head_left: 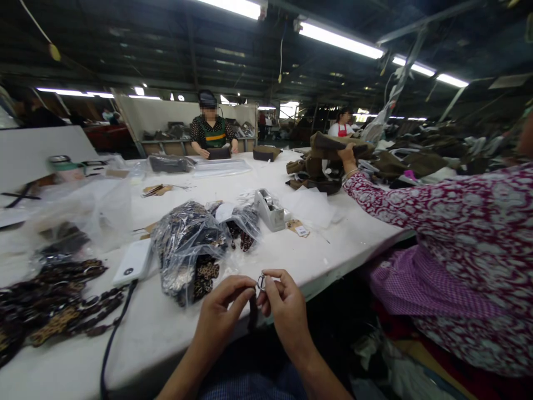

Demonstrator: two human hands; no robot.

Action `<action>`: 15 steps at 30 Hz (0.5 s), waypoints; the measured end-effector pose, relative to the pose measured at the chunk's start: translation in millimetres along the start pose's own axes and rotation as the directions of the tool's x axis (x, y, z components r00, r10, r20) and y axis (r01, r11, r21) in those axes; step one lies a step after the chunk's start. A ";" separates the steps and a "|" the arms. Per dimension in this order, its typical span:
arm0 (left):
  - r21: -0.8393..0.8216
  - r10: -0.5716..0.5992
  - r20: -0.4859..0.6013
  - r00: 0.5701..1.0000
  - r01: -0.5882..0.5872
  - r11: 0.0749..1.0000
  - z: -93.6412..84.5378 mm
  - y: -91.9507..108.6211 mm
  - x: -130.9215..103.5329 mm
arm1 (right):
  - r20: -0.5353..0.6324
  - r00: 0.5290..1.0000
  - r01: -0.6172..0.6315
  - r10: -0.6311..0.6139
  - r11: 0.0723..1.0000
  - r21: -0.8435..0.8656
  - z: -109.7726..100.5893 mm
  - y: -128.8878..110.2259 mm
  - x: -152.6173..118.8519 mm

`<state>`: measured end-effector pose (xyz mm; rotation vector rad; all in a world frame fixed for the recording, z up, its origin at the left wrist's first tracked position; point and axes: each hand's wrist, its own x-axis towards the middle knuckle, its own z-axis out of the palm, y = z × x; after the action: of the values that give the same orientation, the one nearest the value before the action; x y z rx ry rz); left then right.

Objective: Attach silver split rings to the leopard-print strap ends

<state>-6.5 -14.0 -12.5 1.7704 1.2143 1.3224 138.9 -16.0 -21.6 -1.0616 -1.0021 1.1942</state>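
Near the table's front edge, my left hand (225, 304) is closed in a pinch on a dark strap (252, 315) that hangs below its fingertips. A small silver metal ring (261, 282) sits between my two hands, pinched by the thumb and fingers of my right hand (285, 303). The ring appears to be at the top end of the strap, though fingers cover the join. Just beyond my hands lies a clear plastic bag (189, 239) full of dark leopard-patterned pieces.
A tape dispenser (270, 210) and paper tags (298, 228) lie ahead on the white table (162, 339). A white power bank (133, 262) with a black cable and dark patterned straps (54, 303) are at left. A co-worker's patterned sleeve (391, 200) reaches in from the right, the hand on brown fabric pouches (316, 166).
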 end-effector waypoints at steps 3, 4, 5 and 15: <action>0.020 0.041 -0.012 0.999 -0.041 0.999 4.1 -3.6 -0.6 | 0.013 0.999 -0.031 0.031 0.999 0.018 0.0 0.2 -2.2; 0.026 0.049 -0.008 0.999 -0.049 0.998 4.5 -4.7 -0.3 | 0.022 0.998 -0.053 0.052 0.998 0.027 -0.6 0.4 -2.9; 0.031 0.055 -0.004 0.998 -0.055 0.998 4.6 -5.5 -0.1 | 0.036 0.996 -0.082 0.081 0.996 0.040 -1.5 0.6 -3.7; -0.013 -0.116 -0.132 0.984 0.116 0.993 9.5 -2.1 -10.4 | 0.073 0.992 -0.106 0.107 0.994 -0.019 -1.0 4.6 -17.4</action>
<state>1.1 -22.2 -21.4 1.6032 1.3628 1.3913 137.1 -33.1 -27.0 -1.1013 -1.0230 1.3230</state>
